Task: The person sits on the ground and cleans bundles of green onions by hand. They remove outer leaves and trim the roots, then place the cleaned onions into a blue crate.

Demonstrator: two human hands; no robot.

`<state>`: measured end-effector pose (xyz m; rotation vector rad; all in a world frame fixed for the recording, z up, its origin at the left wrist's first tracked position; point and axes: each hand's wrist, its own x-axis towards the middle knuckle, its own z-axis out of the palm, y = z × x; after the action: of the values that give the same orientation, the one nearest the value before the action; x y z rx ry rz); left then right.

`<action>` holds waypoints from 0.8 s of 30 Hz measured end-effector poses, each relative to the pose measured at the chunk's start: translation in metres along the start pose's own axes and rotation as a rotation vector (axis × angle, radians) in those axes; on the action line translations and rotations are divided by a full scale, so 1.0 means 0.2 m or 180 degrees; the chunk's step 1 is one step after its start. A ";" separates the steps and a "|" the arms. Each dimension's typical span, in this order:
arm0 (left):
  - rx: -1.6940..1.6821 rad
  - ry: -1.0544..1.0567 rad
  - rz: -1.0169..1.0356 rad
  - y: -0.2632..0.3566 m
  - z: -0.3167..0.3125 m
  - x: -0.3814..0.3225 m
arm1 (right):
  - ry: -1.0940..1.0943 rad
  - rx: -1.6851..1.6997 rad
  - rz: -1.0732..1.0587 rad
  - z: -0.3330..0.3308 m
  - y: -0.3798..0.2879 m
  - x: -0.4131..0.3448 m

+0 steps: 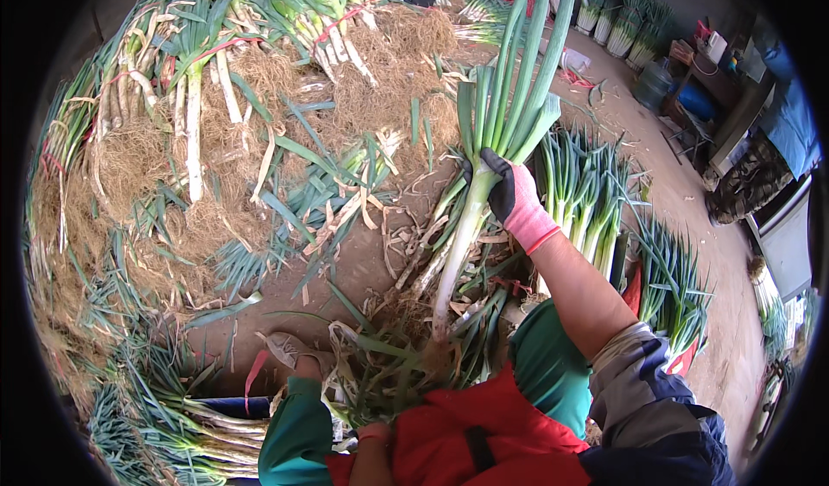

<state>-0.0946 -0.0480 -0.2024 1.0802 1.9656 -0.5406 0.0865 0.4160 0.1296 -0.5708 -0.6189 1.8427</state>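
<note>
My right hand [515, 194], in a pink glove with a dark grey palm, grips a large Welsh onion [471, 217] around its upper stalk. Its green leaves, some with cut ends, fan out above the hand. The white shank points down towards the trimmings, and its root end is blurred. At the lower edge only the pink cuff of my left hand [375, 431] shows clearly; the fingers are hidden or lost in shadow. Loose leaves and peelings [382, 369] lie between my feet, and a few unpeeled onions [431, 266] rest behind the held one.
Large bundles of rooted onions [194, 117], tied with pink strips, are heaped at left. Cleaner onions stand in bunches [583, 188] at right, beside more leafy bunches [673, 285]. Onions [227, 444] lie at lower left. A water jug [653, 83] stands by the far right furniture.
</note>
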 end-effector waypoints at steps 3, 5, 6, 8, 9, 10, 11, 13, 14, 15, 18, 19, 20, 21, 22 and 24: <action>-0.0310 0.1222 0.0144 0.13 -0.32 -0.07 | -0.0046 0.0085 0.0274 0.00 0.05 -0.03; -0.1441 0.2175 0.0299 0.39 -0.78 -0.28 | -0.0073 0.0011 0.0181 0.06 0.06 -0.07; -0.1971 0.2579 0.0523 0.44 -0.90 -0.29 | -0.0164 -0.0013 0.0296 0.07 0.07 -0.08; -0.3060 0.2603 0.1783 0.60 -1.21 -0.39 | -0.0242 0.0077 0.0486 0.07 0.07 -0.07; -0.3190 0.2706 0.2123 0.71 -1.33 -0.46 | -0.0230 0.0193 0.0549 0.07 0.07 -0.07; -0.3147 0.2655 0.2190 0.81 -1.44 -0.54 | -0.0322 0.0217 0.0527 0.04 0.07 -0.06; -0.3340 0.2755 0.2486 0.86 -1.47 -0.50 | -0.0357 0.0228 0.0531 0.06 0.10 -0.06; -0.2571 0.3300 0.2265 0.96 -1.56 -0.56 | -0.0332 0.0299 0.0633 0.09 0.11 -0.07; -0.2424 0.3450 0.2183 1.00 -1.56 -0.57 | -0.0442 0.0289 0.0582 0.10 0.10 -0.07; -0.2270 0.3598 0.2076 1.02 -1.56 -0.58 | -0.0386 0.0291 0.0590 0.12 0.11 -0.08; -0.1942 0.3793 0.1997 1.01 -1.57 -0.57 | -0.0485 0.0319 0.0667 0.16 0.13 -0.10; -0.1858 0.3812 0.2021 1.00 -1.57 -0.56 | -0.0412 0.0419 0.0734 0.18 0.13 -0.13; -0.1765 0.3896 0.2015 1.01 -1.58 -0.57 | -0.0512 0.0312 0.0674 0.18 0.13 -0.13; -0.1820 0.3884 0.2012 1.01 -1.59 -0.57 | -0.0631 0.0208 0.0624 0.19 0.13 -0.13; -0.1876 0.3873 0.2009 1.02 -1.59 -0.57 | -0.0654 0.0137 0.0602 0.20 0.13 -0.14; -0.2323 0.3469 0.2002 1.02 -1.59 -0.57 | -0.0699 -0.0011 0.0553 0.22 0.12 -0.17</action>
<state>-0.0312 0.2233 0.0774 1.5061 2.1403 1.2560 0.0523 0.3700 0.1511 -0.4384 -0.7372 2.0865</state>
